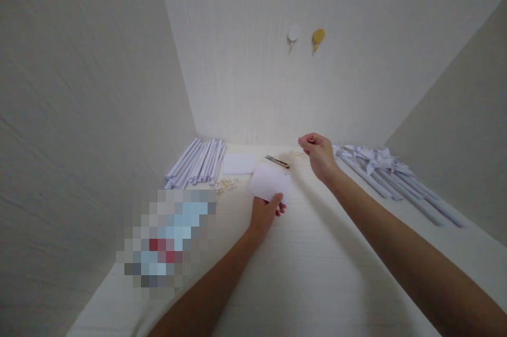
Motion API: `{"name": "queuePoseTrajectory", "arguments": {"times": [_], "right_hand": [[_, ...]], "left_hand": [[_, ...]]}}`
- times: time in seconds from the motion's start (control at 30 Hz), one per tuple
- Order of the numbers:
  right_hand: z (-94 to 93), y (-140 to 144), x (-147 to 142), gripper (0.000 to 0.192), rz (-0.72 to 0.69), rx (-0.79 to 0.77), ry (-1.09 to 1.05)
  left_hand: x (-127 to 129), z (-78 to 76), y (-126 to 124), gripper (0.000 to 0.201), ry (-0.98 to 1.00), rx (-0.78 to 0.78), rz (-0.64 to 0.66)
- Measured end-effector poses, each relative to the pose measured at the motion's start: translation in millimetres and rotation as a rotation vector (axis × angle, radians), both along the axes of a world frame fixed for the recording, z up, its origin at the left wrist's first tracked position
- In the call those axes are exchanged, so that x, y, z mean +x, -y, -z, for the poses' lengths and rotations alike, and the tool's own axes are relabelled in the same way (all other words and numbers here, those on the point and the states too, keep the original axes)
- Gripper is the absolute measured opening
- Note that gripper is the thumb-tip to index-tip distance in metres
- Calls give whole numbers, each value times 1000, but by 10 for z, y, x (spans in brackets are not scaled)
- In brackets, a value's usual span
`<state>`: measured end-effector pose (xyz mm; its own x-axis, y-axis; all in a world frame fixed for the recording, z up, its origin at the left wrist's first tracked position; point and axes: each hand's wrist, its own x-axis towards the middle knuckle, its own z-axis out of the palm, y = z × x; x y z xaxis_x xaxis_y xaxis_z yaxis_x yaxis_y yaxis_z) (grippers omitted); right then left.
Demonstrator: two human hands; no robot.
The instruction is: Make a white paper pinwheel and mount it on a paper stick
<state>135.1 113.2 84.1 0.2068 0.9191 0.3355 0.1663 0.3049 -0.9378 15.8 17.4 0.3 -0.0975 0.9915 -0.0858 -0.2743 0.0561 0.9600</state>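
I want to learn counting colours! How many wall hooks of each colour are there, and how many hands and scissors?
White round wall hook: 1
Yellow round wall hook: 1
Hands: 2, the left hand holding a white paper square and the right hand
Metal scissors on the table: 1
Total: 5

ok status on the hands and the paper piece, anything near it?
Left hand pinching white paper piece at its near edge. Right hand raised, fingertips pinched; contents too small to tell. Scissors just behind the paper; rolled paper tubes far left.
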Motion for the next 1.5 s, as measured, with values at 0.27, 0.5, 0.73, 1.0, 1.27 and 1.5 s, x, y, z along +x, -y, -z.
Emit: {"name": "queuePoseTrajectory", "arguments": {"times": [0.27,0.5,0.73,1.0,1.27,1.5], "right_hand": [[604,894,38,18,-196,-138,-241],[878,1000,-63,23,-277,-221,-531],[870,1088,-132,25,-457,-306,-580],[873,1097,-166,31,-530,-364,-538],[892,1090,-138,29,-531,-355,-419],[843,1096,-140,24,-523,-400,-433]], "left_hand": [[-18,-24,48,17,12,64,-27],[-53,-46,58,19,54,71,-48],[-28,-65,77,17,77,81,-40],[-38,-16,65,16,67,87,-39],[-51,-10,60,17,82,87,6],[-47,-20,74,17,77,87,2]]}}
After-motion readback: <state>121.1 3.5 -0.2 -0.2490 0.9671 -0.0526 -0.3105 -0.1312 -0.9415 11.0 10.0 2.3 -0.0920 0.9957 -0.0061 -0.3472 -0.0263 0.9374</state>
